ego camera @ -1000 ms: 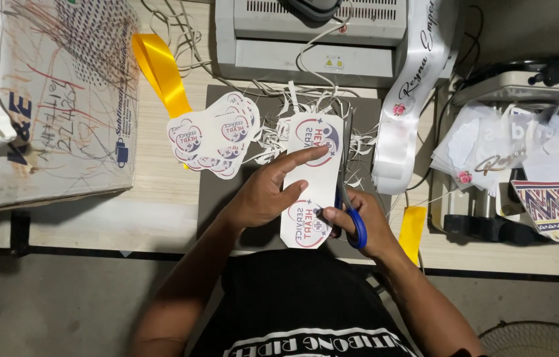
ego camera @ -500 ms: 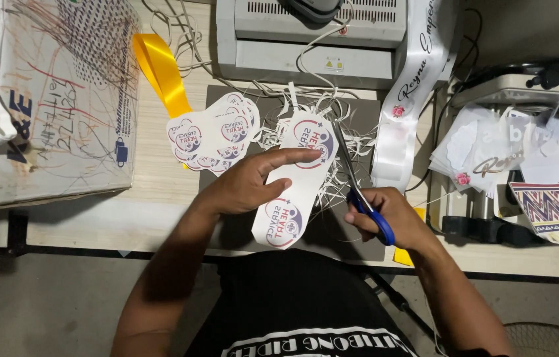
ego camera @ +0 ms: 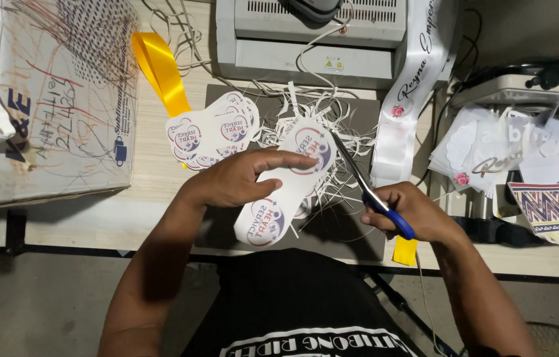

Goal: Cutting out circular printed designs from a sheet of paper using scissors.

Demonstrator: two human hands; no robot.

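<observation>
Left hand: fingers laid flat over a white printed strip with round red-and-blue emblems; the strip is pinched from above, thumb under its edge, at the centre of the frame.
Right hand: fingers clenched through the blue handles of the scissors; blades are parted and their tips touch the strip's upper right edge.
Risk, cut line: the strip is held in the air and bows downward at its lower end; a slip of the blades into an emblem is judged possible if the strip flexes.
Risk, fingers: the left fingertips lie just beside the blade tips; a nick is judged possible if the cut runs toward them.
Risk, clutter: thin white offcuts are heaped under and behind the strip and could snag the blades or hide the edge.
Finished pieces: a fanned stack of cut emblems lies left of the offcuts, touching a yellow ribbon.
Surface: a pale surface carrying a dark mat; a scribbled cardboard box at the upper left, a grey laminator at the top, a white sash to its right, loose papers at the far right.
Room: dim; grey floor at the lower left.
</observation>
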